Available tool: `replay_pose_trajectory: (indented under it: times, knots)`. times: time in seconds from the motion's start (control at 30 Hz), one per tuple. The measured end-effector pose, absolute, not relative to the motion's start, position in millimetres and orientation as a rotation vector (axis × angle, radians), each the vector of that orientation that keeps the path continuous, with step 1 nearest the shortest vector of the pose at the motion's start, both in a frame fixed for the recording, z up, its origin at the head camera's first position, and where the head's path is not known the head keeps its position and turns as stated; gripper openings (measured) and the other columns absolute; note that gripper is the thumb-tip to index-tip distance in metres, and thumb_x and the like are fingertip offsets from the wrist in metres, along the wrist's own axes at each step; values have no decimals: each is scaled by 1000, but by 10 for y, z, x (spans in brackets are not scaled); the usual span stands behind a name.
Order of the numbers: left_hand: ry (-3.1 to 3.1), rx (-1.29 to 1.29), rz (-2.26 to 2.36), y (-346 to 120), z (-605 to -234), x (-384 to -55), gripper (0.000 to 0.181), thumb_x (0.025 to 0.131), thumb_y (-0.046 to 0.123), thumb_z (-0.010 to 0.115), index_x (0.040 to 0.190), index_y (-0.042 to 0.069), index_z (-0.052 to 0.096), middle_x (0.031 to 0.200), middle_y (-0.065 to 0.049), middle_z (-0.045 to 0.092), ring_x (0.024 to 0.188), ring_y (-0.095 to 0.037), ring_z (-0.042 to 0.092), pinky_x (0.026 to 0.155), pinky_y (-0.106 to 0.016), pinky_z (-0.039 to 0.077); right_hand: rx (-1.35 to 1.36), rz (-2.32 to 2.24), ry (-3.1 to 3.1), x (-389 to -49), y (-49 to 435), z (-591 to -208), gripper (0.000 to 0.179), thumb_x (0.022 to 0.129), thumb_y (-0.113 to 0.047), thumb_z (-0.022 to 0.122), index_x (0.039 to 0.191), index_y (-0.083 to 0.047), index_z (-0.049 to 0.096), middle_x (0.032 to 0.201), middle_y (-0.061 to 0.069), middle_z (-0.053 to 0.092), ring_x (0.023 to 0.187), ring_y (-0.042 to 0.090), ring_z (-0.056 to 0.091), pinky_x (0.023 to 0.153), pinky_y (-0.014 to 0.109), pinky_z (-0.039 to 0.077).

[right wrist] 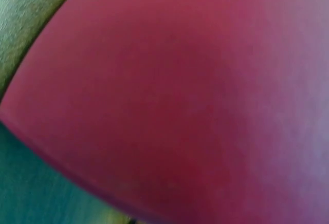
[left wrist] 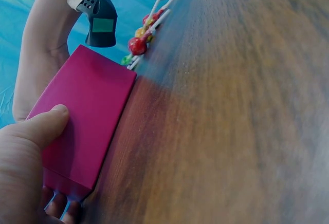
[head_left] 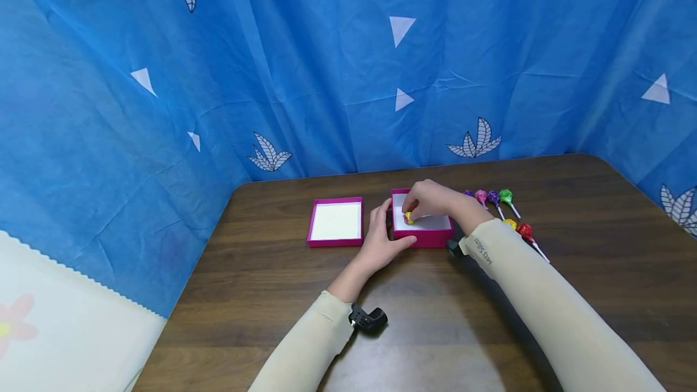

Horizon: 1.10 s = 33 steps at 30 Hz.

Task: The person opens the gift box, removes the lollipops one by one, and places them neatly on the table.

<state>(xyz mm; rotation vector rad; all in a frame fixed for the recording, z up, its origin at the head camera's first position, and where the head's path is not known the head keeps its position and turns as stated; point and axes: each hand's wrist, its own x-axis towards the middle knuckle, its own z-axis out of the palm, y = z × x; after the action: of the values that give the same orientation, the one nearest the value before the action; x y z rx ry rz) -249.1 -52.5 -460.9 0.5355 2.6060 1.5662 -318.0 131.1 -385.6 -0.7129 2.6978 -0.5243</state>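
A magenta box (head_left: 430, 238) with a white inside stands open on the wooden table. My left hand (head_left: 377, 242) grips its near left corner, the thumb along the front wall and the fingers by the left side; the left wrist view shows that thumb flat on the box's magenta wall (left wrist: 97, 111). Over the box, my right hand (head_left: 430, 199) reaches in and pinches a lollipop with a yellow and red wrapper (head_left: 408, 218) near the left inside. Most of its stick is hidden by the hand. The right wrist view is filled by the blurred box wall (right wrist: 169, 95).
The matching lid (head_left: 336, 221), white inside, lies left of the box. Several lollipops lie to the right, among them a green one (head_left: 506, 196), a pink one (head_left: 481, 196) and a red one (head_left: 525, 231). A blue curtain (head_left: 327, 77) hangs behind the table (head_left: 261, 295).
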Motion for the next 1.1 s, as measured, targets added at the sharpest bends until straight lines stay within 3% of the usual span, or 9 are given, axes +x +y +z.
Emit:
replay_pose_trajectory:
  times: [0.43,0.67,0.93,1.1]
  knots:
    - [2628,543,1552,-525,-4637,-2498,97,86,36,77,159,22,15,159,-7,25,146,-24,31,118,-44,40,-736,-550,2707,-3149,1330,-3833,35,84,-18,81,119,-17,75,116,3,74,105,21,66,96,39,57]
    - [2630,540,1551,-517,-4637,-2494,97,86,36,77,159,22,15,158,-7,26,146,-24,30,117,-45,40,-754,-665,2751,-3099,1381,-3762,34,87,-16,78,120,-11,74,114,8,75,105,25,69,94,41,58]
    - [2635,524,1543,-513,-4613,-2496,97,86,37,77,159,22,15,159,-7,25,147,-24,30,117,-45,40,-710,-759,2794,-3036,1497,-3692,37,88,-19,77,125,-15,72,119,7,74,108,26,69,91,37,59]
    - [2622,532,1550,-519,-4619,-2498,97,86,37,77,159,22,15,159,-7,25,146,-25,30,118,-47,39,-717,-781,2842,-2980,1534,-3623,37,89,-15,75,126,-15,71,124,9,72,114,29,66,95,44,58]
